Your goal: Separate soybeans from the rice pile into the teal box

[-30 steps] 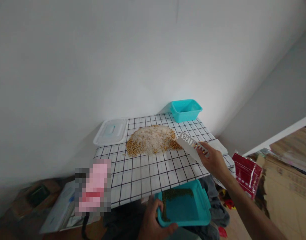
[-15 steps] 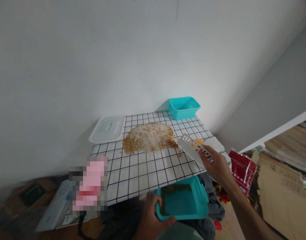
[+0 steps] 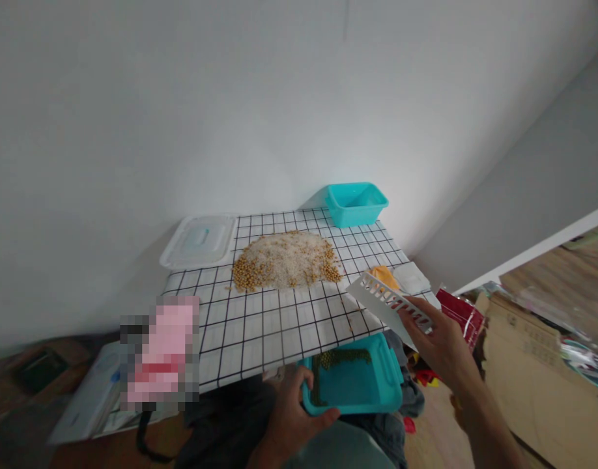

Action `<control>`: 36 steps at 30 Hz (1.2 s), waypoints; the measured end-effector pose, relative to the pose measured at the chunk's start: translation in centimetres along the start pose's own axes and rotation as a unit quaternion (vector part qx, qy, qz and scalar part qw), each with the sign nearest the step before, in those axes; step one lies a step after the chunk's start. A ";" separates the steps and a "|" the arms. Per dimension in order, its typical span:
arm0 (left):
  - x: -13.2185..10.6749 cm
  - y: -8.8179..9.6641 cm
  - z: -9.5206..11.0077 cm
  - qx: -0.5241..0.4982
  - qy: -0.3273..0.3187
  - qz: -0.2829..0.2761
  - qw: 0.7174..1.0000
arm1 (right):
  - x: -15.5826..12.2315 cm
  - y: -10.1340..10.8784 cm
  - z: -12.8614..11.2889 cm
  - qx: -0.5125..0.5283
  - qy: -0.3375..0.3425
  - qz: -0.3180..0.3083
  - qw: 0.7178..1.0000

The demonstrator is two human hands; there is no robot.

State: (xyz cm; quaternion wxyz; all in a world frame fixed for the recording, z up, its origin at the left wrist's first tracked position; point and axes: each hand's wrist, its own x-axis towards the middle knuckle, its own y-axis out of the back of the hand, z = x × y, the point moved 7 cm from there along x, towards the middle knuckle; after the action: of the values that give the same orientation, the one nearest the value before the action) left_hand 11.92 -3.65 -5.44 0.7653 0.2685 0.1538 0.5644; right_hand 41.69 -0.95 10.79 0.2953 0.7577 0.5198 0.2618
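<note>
My left hand (image 3: 296, 417) grips the near-left rim of a teal plastic bin (image 3: 350, 381) held below the table's front edge. Small green beans (image 3: 345, 355) lie along that bin's far and left sides. In my right hand (image 3: 438, 332) is a white slotted plastic strip (image 3: 382, 303), tilted over the table's front right part. Its far end is apart from a heap (image 3: 289, 257) of white grains mixed with yellow-brown beans in the middle of the table. A few loose bits lie on the cloth left of the strip.
A second teal bin (image 3: 356, 205) stands at the back right of the grid-patterned table (image 3: 260, 332). At the back left lies a clear lid (image 3: 199, 241). Beyond the strip are an orange item (image 3: 384, 278) and a white cloth-like item (image 3: 411, 277). Cardboard (image 3: 524, 365) lies right.
My right hand has drawn the strip away from the heap, towards the front right. My left hand still grips the bin. The whole view has shifted slightly.
</note>
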 end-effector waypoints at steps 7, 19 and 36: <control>0.3 -0.3 0.2 0.024 -0.008 0.013 1.000 | -1.7 -0.5 1.8 0.030 -0.026 -0.028 0.999; 1.2 -1.6 1.3 -0.047 0.009 0.028 0.998 | -1.3 3.8 4.2 0.088 -0.084 0.112 0.986; 0.9 -0.6 2.0 -0.026 0.008 0.040 0.999 | -2.4 -0.8 3.1 0.079 -0.079 -0.030 0.993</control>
State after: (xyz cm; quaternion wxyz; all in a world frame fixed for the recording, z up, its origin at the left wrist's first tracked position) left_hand 13.74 -3.45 -4.15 0.7477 0.2500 0.1348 0.6003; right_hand 42.59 -3.56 7.89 0.2823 0.7810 0.5366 0.1497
